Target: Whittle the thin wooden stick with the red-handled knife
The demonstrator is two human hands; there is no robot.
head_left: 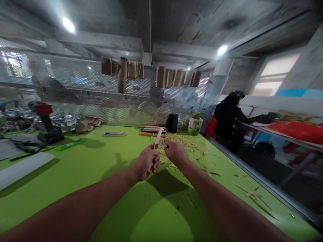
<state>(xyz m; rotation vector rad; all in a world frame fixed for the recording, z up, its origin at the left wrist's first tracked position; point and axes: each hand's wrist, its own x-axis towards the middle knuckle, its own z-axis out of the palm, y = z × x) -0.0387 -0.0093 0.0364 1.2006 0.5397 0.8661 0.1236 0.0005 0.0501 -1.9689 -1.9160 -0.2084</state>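
A: Where's the wooden strip (158, 137)?
B: In the left hand (147, 162), over the desk (121, 201). Those fingers are closed around its lower part, and its pale upper length sticks up and slightly right, above the fist.
A: And the right hand (177, 153)?
B: Just right of the strip, its fingers curled tight around a metal tool (165, 145) — only a bit of it shows, pointing left. Whether it touches the wood, I can't tell.
A: Count the rest for me.
B: One capped bottle (195, 125) at the far right, one dark box (173, 123) left of it, one red-and-black power tool (45, 117) far left, one white bar (25, 168) nearer on the left, one green tool (72, 144) between those two.
A: The shavings (193, 146)?
B: Too many to count — scattered mostly on the right.
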